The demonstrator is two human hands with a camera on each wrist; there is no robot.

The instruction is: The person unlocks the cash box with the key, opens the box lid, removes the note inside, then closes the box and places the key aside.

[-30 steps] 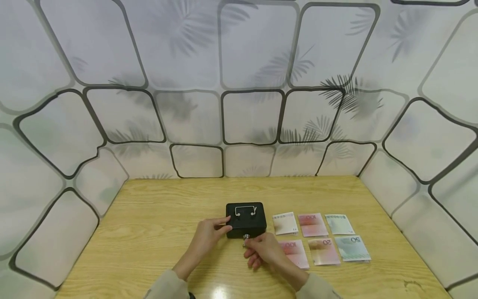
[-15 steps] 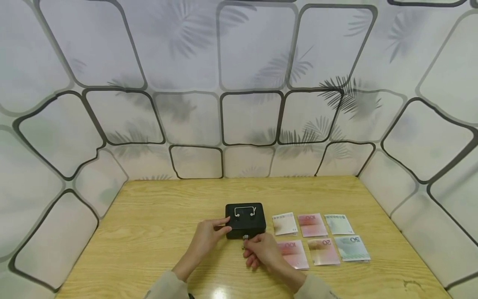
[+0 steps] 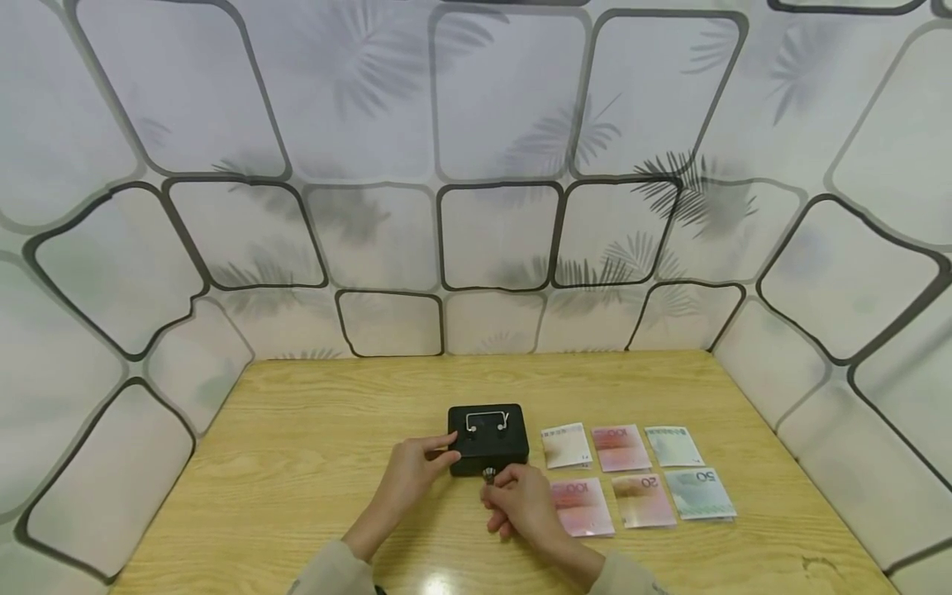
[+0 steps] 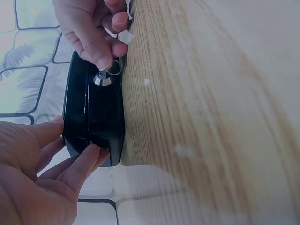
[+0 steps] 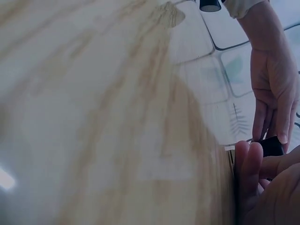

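Observation:
A small black cash box (image 3: 487,446) with a wire handle (image 3: 487,420) on its lid sits closed on the wooden table. My left hand (image 3: 412,467) holds its left end, with fingertips and thumb against the lid and sides, as the left wrist view (image 4: 51,166) also shows. At the front, a silver lock (image 4: 103,80) sticks out. Thumb and finger of my right hand (image 3: 524,504) pinch a key at this lock; a key ring (image 4: 115,68) hangs by the fingertips. The key itself is mostly hidden by the fingers.
Folded banknotes lie in two rows right of the box, among them a pink 100 note (image 3: 583,506), a 20 note (image 3: 644,501) and a green 50 note (image 3: 701,494). Patterned cloth walls (image 3: 498,322) close off the table's back and sides.
The right hand has turned slightly at the lock, and its pinching fingertips sit a little lower. The left hand and the box stay in place.

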